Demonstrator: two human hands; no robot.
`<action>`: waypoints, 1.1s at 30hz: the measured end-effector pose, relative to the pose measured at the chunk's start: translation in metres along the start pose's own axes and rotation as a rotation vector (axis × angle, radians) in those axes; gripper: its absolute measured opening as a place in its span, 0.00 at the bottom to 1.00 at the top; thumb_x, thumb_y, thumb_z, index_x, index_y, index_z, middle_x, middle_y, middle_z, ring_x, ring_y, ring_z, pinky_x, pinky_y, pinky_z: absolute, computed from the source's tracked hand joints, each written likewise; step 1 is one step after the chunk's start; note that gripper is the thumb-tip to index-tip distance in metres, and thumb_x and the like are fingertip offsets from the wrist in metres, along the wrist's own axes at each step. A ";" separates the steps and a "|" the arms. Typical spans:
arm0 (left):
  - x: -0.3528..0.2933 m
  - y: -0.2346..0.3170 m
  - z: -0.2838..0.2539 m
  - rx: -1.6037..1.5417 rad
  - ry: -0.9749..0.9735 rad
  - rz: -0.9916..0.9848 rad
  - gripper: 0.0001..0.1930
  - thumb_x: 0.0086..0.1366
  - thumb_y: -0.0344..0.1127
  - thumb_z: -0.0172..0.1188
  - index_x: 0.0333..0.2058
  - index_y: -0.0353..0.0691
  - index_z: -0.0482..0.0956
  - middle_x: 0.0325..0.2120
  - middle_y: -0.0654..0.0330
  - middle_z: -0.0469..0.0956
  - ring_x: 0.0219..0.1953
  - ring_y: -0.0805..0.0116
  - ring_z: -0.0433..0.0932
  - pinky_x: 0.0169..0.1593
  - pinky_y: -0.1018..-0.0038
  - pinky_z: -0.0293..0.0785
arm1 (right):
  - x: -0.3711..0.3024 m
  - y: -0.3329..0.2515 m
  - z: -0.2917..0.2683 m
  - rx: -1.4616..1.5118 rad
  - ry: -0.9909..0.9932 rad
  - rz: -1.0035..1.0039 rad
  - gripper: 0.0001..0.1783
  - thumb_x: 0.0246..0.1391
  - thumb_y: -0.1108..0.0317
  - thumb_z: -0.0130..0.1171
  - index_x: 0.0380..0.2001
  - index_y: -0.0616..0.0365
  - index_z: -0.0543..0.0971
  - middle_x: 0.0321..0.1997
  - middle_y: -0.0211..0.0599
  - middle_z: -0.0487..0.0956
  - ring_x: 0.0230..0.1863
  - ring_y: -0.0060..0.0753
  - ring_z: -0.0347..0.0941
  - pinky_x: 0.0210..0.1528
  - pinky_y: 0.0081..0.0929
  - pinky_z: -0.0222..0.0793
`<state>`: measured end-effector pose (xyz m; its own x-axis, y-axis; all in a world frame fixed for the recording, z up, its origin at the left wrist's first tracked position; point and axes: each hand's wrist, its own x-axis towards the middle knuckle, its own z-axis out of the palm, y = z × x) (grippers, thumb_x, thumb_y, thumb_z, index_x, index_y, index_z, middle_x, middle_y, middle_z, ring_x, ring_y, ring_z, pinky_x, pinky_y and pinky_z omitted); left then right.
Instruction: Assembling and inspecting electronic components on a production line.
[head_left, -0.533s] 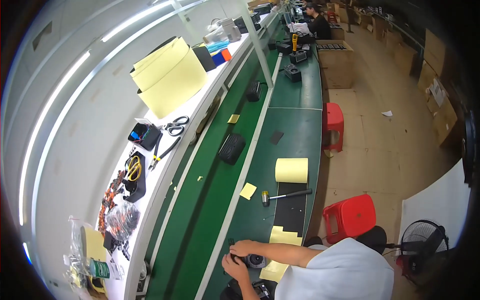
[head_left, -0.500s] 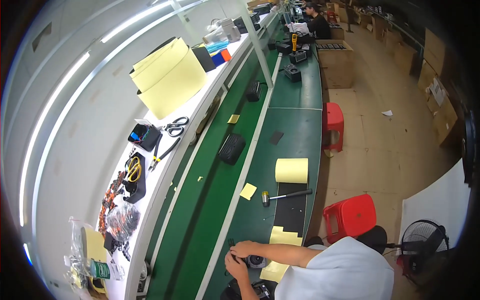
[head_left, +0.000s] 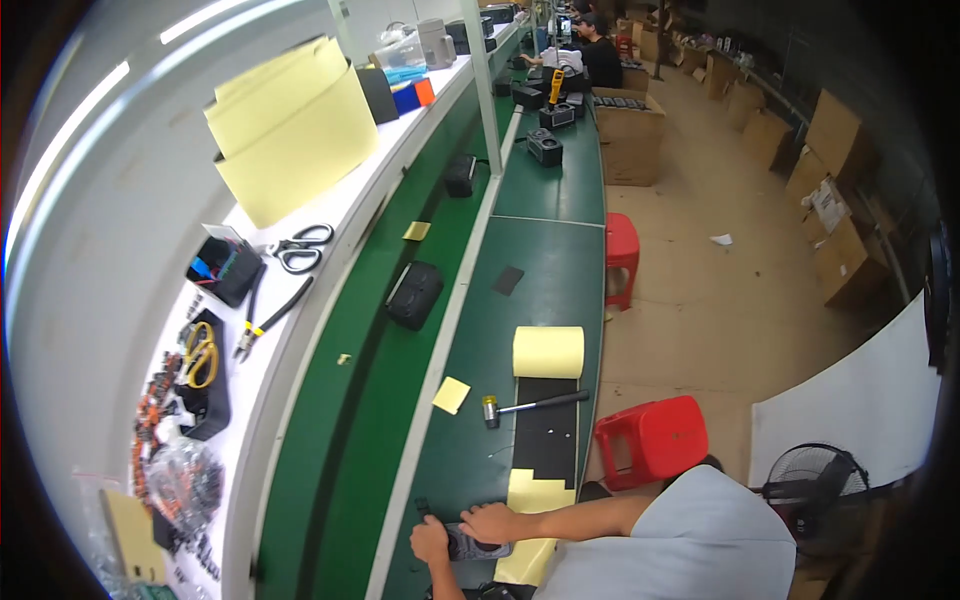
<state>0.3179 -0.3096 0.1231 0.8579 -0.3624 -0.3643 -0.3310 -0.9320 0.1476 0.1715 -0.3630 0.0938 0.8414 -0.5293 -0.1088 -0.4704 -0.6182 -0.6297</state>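
Observation:
Low in the view, my left hand [head_left: 430, 541] is closed at the left end of a dark grey and black speaker box [head_left: 478, 546]. A short black strap-like piece [head_left: 422, 506] sticks up past its fingers. My right hand [head_left: 489, 524] lies over the box's upper edge with its fingers bent against it. Under my right forearm, yellow backing paper [head_left: 540, 493] lies partly over a black sheet [head_left: 545, 440] that runs from a pale yellow roll [head_left: 548, 352]. A mallet [head_left: 535, 403] with a yellow-ended head rests across the black sheet.
Left of the bench runs a green conveyor belt [head_left: 330, 430] carrying a black speaker box [head_left: 414, 295]. Beyond it, a white shelf holds scissors [head_left: 300, 248], cutters [head_left: 272, 318] and wires. Red stools [head_left: 652, 440] and a fan [head_left: 815, 478] stand at right. A person [head_left: 600, 55] sits far off.
The whole scene has shifted left in the view. The round cone seen earlier under my right forearm no longer shows; a grey face of the box does. My hands are slightly farther apart.

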 end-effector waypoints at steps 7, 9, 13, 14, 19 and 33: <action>-0.009 -0.005 0.005 -0.166 0.188 0.006 0.17 0.59 0.40 0.48 0.38 0.50 0.86 0.35 0.48 0.83 0.38 0.45 0.81 0.43 0.53 0.76 | -0.011 -0.025 -0.016 -0.112 0.059 -0.037 0.18 0.62 0.53 0.49 0.35 0.59 0.74 0.31 0.48 0.79 0.29 0.49 0.78 0.31 0.42 0.74; -0.003 -0.012 0.007 -0.152 0.133 0.038 0.16 0.58 0.39 0.49 0.37 0.55 0.87 0.35 0.51 0.83 0.39 0.46 0.81 0.44 0.54 0.76 | -0.007 -0.022 -0.016 -0.099 0.045 -0.056 0.19 0.62 0.52 0.48 0.36 0.59 0.75 0.33 0.49 0.79 0.30 0.49 0.79 0.33 0.41 0.75; -0.011 -0.023 0.022 -0.202 0.253 0.065 0.15 0.60 0.40 0.48 0.34 0.51 0.86 0.33 0.49 0.83 0.36 0.45 0.81 0.41 0.53 0.76 | -0.002 -0.007 -0.011 -0.045 0.008 -0.061 0.26 0.62 0.45 0.45 0.40 0.60 0.76 0.36 0.52 0.79 0.37 0.53 0.78 0.37 0.44 0.76; -0.016 -0.026 0.024 -0.317 0.296 0.019 0.15 0.60 0.41 0.48 0.34 0.50 0.86 0.33 0.49 0.83 0.36 0.45 0.81 0.40 0.53 0.76 | 0.003 -0.007 -0.015 -0.087 0.000 -0.071 0.28 0.62 0.43 0.44 0.39 0.60 0.76 0.38 0.53 0.79 0.38 0.54 0.78 0.38 0.46 0.76; -0.035 -0.075 0.049 -0.414 0.479 0.045 0.17 0.62 0.38 0.45 0.32 0.37 0.83 0.33 0.47 0.82 0.37 0.46 0.80 0.42 0.54 0.74 | 0.028 -0.037 -0.015 -0.287 -0.116 -0.362 0.28 0.60 0.43 0.45 0.34 0.57 0.81 0.37 0.52 0.80 0.44 0.54 0.77 0.44 0.49 0.74; -0.054 -0.061 0.046 -0.676 0.574 -0.313 0.16 0.64 0.39 0.47 0.26 0.36 0.80 0.27 0.45 0.80 0.33 0.48 0.81 0.39 0.53 0.77 | 0.071 -0.040 0.008 -0.437 -0.200 -0.620 0.28 0.65 0.56 0.40 0.22 0.65 0.80 0.28 0.54 0.81 0.30 0.57 0.78 0.32 0.49 0.73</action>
<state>0.2733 -0.2328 0.0911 0.9914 0.1305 0.0043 0.0918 -0.7201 0.6878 0.2522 -0.3710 0.1050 0.9971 0.0765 0.0014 0.0741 -0.9612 -0.2658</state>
